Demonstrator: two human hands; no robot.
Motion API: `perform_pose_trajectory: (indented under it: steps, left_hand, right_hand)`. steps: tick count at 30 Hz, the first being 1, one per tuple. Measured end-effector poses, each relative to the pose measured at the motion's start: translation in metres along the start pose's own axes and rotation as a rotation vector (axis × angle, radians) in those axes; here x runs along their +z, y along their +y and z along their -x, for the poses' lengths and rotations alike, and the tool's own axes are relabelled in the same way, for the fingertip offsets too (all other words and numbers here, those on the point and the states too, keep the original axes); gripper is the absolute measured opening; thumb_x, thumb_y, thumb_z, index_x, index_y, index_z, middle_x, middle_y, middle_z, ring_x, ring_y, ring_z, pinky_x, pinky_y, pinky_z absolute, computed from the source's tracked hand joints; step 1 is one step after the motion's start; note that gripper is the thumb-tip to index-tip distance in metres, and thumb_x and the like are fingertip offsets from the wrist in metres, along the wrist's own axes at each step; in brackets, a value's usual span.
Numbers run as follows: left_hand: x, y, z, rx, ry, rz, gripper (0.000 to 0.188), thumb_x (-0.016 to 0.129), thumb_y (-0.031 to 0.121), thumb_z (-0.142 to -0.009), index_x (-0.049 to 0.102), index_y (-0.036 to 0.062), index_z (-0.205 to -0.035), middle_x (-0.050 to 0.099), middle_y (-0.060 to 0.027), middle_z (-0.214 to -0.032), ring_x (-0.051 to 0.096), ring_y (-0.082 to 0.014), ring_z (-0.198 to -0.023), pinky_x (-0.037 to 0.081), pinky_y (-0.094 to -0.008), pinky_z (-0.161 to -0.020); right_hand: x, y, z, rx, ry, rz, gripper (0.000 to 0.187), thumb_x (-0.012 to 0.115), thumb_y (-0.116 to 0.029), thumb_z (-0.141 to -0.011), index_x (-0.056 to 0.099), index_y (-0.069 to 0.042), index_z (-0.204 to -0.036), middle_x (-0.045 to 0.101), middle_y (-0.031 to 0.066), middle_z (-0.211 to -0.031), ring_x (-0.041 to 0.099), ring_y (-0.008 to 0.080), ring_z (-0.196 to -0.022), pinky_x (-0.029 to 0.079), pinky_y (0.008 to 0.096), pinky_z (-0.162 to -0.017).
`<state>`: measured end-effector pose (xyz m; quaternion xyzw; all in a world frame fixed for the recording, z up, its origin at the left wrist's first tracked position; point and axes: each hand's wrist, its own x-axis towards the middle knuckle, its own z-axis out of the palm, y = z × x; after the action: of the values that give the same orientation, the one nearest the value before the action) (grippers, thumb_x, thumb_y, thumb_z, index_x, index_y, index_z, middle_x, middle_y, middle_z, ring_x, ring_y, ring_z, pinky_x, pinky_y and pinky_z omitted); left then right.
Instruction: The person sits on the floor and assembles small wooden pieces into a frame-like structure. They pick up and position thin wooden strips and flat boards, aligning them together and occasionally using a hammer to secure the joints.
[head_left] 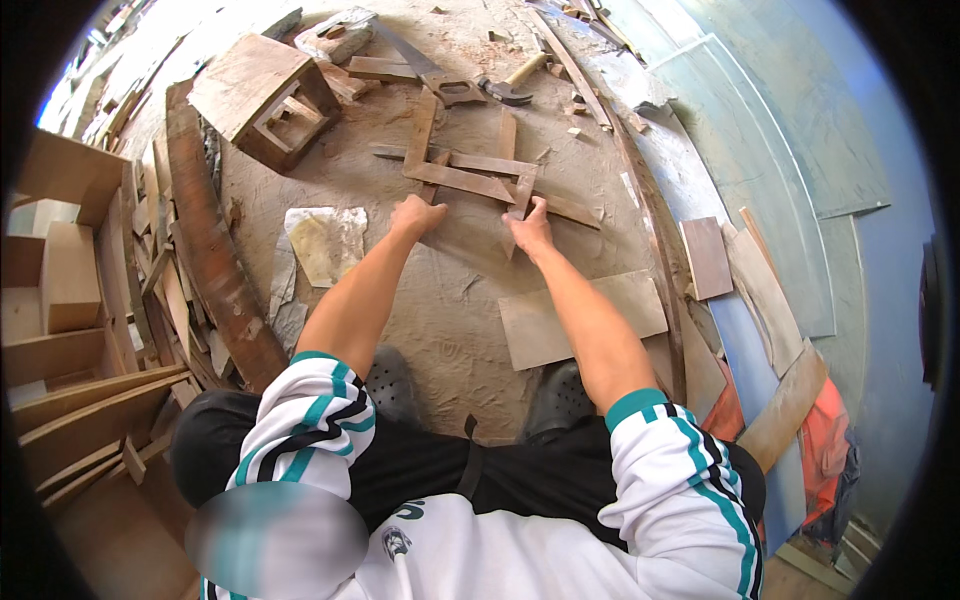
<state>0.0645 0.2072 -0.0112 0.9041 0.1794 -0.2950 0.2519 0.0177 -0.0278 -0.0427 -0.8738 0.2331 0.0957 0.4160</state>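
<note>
I crouch over a dusty floor. Several flat wooden strips (462, 176) lie crossed in a rough frame in front of me. My left hand (416, 215) rests with fingers down on the near end of one strip at the frame's left. At the frame's right side my right hand (530, 229) presses on the lower end of an upright strip (521, 196). Neither hand lifts anything; both touch the wood flat on the floor.
A wooden stool-like box (262, 98) lies at the back left, a hammer (513, 84) and a square tool (432, 75) beyond the frame. A long plank (208, 236), board stacks at left, a flat board (580, 318) and scrap panels (760, 290) at right.
</note>
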Motion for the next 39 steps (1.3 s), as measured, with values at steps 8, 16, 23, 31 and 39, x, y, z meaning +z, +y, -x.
perform_pose_trajectory:
  steps: [8, 16, 23, 31, 39]
  left_hand:
    - [0.012, 0.002, 0.014, 0.11, 0.194, -0.163, 0.06, 0.068, 0.036, -0.083, 0.051, 0.0021, -0.13, 0.05, -0.02, -0.136, 0.044, -0.0357, -0.131, 0.041, -0.048, -0.105]
    - [0.018, -0.003, 0.013, 0.168, 0.339, -0.199, 0.046, 0.058, 0.022, -0.085, 0.053, -0.0001, -0.125, 0.053, -0.0201, -0.131, 0.048, -0.0366, -0.125, 0.041, -0.0451, -0.103]
    - [0.003, -0.035, 0.015, 0.211, 0.431, -0.259, 0.046, 0.057, 0.02, -0.083, 0.051, 0.0006, -0.125, 0.05, -0.0188, -0.13, 0.045, -0.0358, -0.125, 0.037, -0.0479, -0.104]
    - [-0.004, -0.057, 0.003, 0.107, 0.472, -0.257, 0.052, 0.054, 0.028, -0.083, 0.05, 0.0012, -0.128, 0.048, -0.0203, -0.132, 0.042, -0.0371, -0.126, 0.032, -0.0484, -0.105]
    - [0.017, -0.042, -0.018, -0.005, 0.646, -0.039, 0.072, 0.054, 0.046, -0.081, 0.041, 0.0039, -0.138, 0.042, -0.0193, -0.142, 0.036, -0.0366, -0.133, 0.024, -0.0507, -0.11]
  right_hand:
    - [-0.002, 0.008, 0.021, -0.074, -0.085, -0.053, 0.095, 0.081, -0.027, -0.071, 0.019, -0.003, -0.139, 0.055, 0.0303, -0.124, 0.058, 0.0418, -0.114, 0.046, 0.0435, -0.098]
    - [-0.022, -0.002, 0.016, 0.001, 0.063, 0.055, 0.093, 0.072, -0.022, -0.08, 0.011, -0.008, -0.149, 0.058, 0.0308, -0.122, 0.058, 0.046, -0.111, 0.046, 0.0483, -0.096]
    - [-0.129, 0.032, -0.004, 0.16, 0.25, 0.396, 0.054, 0.063, -0.024, -0.083, 0.049, -0.006, -0.131, 0.061, 0.0225, -0.122, 0.06, 0.037, -0.113, 0.049, 0.0475, -0.096]
    - [-0.226, 0.169, 0.077, 0.635, 0.389, 0.558, 0.063, 0.055, -0.044, -0.089, 0.045, -0.007, -0.139, 0.048, 0.0187, -0.142, 0.045, 0.0359, -0.132, 0.039, 0.051, -0.106]
    - [-0.256, 0.178, 0.104, 0.477, 0.396, 0.582, 0.077, 0.044, -0.07, -0.088, 0.057, -0.004, -0.127, 0.059, 0.026, -0.126, 0.056, 0.0406, -0.119, 0.042, 0.0506, -0.099]
